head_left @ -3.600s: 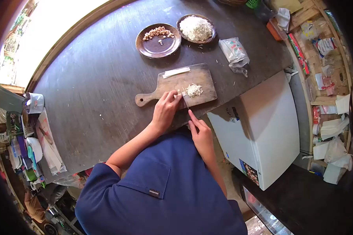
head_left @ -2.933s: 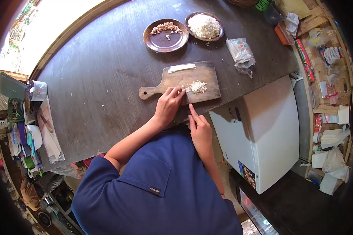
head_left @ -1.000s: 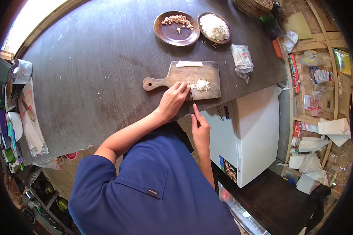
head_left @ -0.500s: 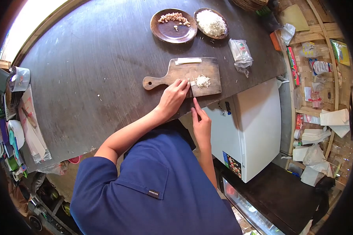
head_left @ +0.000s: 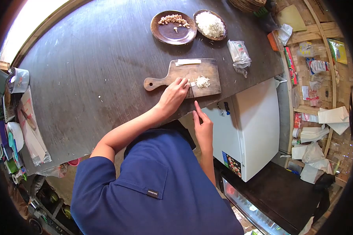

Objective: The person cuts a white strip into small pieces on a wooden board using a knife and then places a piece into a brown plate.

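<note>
My left hand (head_left: pixel 174 96) is closed on the wooden cutting board (head_left: pixel 213 66), its fingertips pressing down a pale strip of food, mostly hidden under them. In my right hand (head_left: pixel 203 122), at the near edge of the board, is a knife (head_left: pixel 191 92); its thin dark blade lies beside my left fingertips and the handle is hidden in my grip. Just right of the blade sits a small heap of pale shreds (head_left: pixel 202 82). Several uncut white strips (head_left: pixel 188 62) lie along the board's far edge.
Beyond the board stand a brown plate (head_left: pixel 161 32) of chopped pieces and a bowl of white shreds (head_left: pixel 210 24). A plastic packet (head_left: pixel 239 53) lies to the right on the dark table (head_left: pixel 86 70). A white freezer (head_left: pixel 259 129) stands below the table's right edge.
My right hand has drawn back slightly toward me with the knife. My left hand stays in nearly the same place on the board; the whole view has shifted a little.
</note>
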`<state>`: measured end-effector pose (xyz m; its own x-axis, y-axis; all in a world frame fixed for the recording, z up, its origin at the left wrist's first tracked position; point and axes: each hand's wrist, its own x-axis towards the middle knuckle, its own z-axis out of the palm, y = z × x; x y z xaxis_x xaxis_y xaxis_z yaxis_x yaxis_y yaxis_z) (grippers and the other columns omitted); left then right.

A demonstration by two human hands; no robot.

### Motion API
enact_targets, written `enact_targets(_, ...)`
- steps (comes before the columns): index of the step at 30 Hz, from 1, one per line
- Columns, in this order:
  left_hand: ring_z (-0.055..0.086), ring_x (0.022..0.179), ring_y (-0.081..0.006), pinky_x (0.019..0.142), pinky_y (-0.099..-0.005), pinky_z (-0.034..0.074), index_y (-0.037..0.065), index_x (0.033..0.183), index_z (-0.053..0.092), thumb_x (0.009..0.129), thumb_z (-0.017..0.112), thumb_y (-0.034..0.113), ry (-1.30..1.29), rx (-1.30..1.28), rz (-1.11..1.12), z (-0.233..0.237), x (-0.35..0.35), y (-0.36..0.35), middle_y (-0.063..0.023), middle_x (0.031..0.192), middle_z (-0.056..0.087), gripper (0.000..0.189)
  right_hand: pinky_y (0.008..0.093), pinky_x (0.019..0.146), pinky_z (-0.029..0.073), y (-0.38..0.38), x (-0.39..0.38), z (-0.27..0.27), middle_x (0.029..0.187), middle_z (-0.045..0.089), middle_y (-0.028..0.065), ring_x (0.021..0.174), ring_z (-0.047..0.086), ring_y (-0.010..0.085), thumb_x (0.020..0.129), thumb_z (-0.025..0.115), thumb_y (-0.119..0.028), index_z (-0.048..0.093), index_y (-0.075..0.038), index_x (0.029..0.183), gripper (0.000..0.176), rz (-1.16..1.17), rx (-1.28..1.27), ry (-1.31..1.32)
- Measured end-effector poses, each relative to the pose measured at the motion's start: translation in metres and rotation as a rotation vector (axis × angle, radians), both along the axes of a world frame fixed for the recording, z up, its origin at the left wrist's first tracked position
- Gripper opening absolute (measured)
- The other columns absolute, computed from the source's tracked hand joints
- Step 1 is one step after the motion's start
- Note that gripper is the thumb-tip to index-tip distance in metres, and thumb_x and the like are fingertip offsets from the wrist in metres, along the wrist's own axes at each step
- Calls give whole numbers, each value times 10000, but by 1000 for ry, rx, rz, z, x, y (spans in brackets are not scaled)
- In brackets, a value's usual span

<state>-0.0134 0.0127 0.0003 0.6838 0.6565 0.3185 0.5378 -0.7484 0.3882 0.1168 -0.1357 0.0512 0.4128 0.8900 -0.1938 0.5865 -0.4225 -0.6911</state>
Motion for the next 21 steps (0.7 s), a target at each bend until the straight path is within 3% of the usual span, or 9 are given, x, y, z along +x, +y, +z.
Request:
enact_targets(1, 591, 1159, -284, 1010, -352, 534, -52, 1224, 657, 826, 646, 77, 26, -40, -24, 1, -1, 1, -134, 1197, 611, 419, 330, 788, 507, -3, -1, -1, 839, 633, 125, 758, 524, 156, 1085, 647, -217, 604, -261, 1519, 438, 2, -1, 1)
enact_targets(3, 591, 1155, -281, 1016, -350, 531, -51, 1225, 659, 822, 648, 76, 12, -2, -51, -1, -5, 4, -131, 1189, 610, 422, 421, 752, 503, -10, -3, -5, 784, 583, 177, 704, 570, 288, 1075, 640, -212, 636, -238, 1494, 420, 4, 101, -12)
enact_targets(13, 586, 1157, -262, 1039, -333, 520, -53, 1279, 659, 813, 656, 91, 45, 115, -90, -1, -7, 5, -125, 1252, 621, 488, 438, 748, 507, -6, -11, 2, 804, 593, 184, 716, 595, 321, 1075, 633, -202, 634, -235, 1497, 423, -2, 91, -22)
enact_targets(16, 585, 1165, -263, 1039, -334, 521, -52, 1286, 659, 820, 647, 95, 62, 84, -81, -3, -6, 3, -122, 1244, 623, 489, 377, 781, 522, -8, -13, 2, 854, 651, 189, 733, 586, 262, 1083, 633, -192, 618, -225, 1507, 425, -2, 27, -78)
enact_targets(21, 590, 1164, -269, 1021, -343, 533, -42, 1294, 663, 825, 638, 95, 48, 35, -71, -2, -5, 4, -123, 1223, 624, 489, 390, 786, 530, 5, -9, -16, 874, 670, 209, 744, 613, 273, 1079, 638, -185, 624, -215, 1501, 423, 11, 154, -18)
